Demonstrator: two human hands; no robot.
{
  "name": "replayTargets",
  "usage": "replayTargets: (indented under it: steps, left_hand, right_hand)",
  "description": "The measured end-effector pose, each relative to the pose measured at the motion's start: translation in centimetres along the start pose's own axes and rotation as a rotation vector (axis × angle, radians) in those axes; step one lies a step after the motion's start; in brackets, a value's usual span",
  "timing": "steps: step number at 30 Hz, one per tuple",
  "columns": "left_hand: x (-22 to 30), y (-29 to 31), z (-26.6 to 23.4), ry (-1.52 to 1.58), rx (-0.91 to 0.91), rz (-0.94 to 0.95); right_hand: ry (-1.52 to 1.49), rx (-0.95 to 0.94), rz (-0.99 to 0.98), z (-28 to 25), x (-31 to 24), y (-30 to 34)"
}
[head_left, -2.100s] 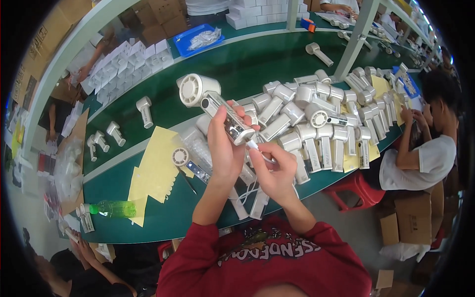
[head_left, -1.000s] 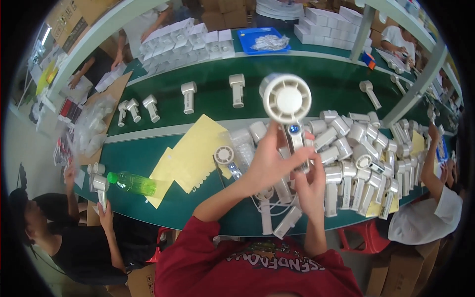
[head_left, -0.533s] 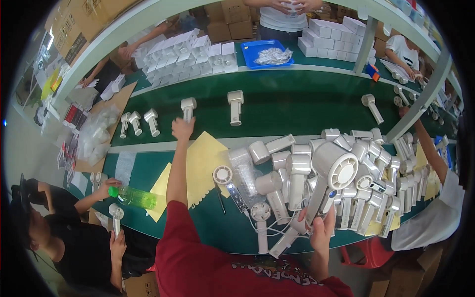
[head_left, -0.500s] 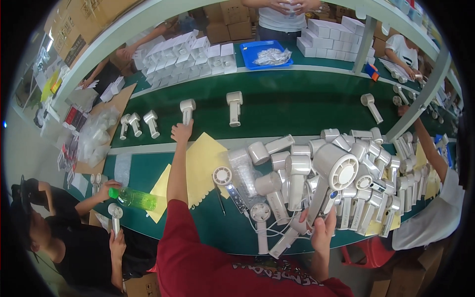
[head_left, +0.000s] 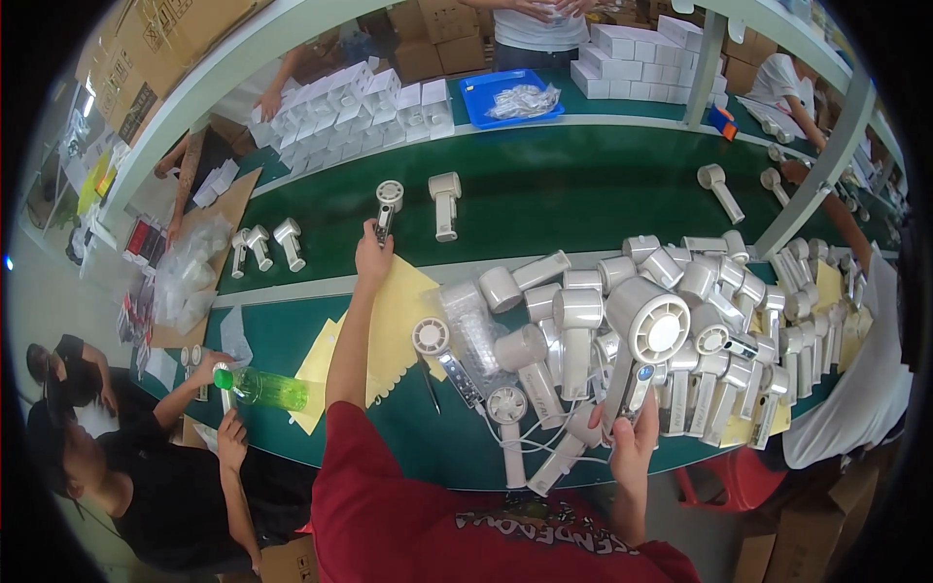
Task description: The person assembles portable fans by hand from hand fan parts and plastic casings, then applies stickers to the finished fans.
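My left hand (head_left: pixel 373 257) reaches over the green belt, its fingers closed round the handle of a handheld fan (head_left: pixel 389 192). That fan's slotted face points up, and a dark strip runs along its handle. Another white fan (head_left: pixel 445 206) lies just to its right on the belt. At the near side of the bench my right hand (head_left: pixel 634 445) grips the handle of a larger-looking handheld fan (head_left: pixel 649 316), slotted face toward me. Beside it spreads a pile of white fans (head_left: pixel 578 311). A fan with white cables round it (head_left: pixel 507 406) lies left of this hand.
A green bottle (head_left: pixel 267 389) lies on its side at a co-worker's hand on the left. Yellow sheets (head_left: pixel 400 291), bubble wrap (head_left: pixel 471 330) and a thin black tool (head_left: pixel 429 387) lie on the bench. White boxes (head_left: pixel 340 102) and a blue tray (head_left: pixel 476 102) stand beyond the belt.
My left hand has turned its fan over, so the slotted face shows, and shifted it slightly right. My right hand keeps its fan. A co-worker's fan at left has moved up behind the bottle cap.
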State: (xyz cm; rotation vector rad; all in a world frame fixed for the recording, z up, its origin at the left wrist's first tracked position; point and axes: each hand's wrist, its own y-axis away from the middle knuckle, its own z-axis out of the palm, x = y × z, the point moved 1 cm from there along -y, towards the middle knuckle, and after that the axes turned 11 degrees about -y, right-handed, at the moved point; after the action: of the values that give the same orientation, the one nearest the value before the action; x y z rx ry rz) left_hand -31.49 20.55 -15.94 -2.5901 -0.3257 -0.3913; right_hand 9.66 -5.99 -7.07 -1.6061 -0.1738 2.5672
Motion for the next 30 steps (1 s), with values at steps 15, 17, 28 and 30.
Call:
replayTargets:
  steps: [15, 17, 28, 30]
  left_hand:
    - [5.7, -1.9, 2.8, -0.028, -0.102, 0.102]
    - [8.0, -2.6, 4.7, -0.05, -0.156, 0.044]
    - [15.5, 0.7, -5.8, 1.164, -0.622, 0.0]
    - [17.9, 1.7, -7.6, 1.184, -0.663, 0.048]
  right_hand:
    - [0.013, 0.003, 0.004, -0.9, -0.6, 0.9]
    - [0.033, 0.004, -0.01, -1.0, -0.6, 1.2]
    - [0.001, 0.183, -0.014, -2.6, -1.5, 1.8]
    - [-0.006, 0.184, -0.007, -2.4, -1.7, 2.0]
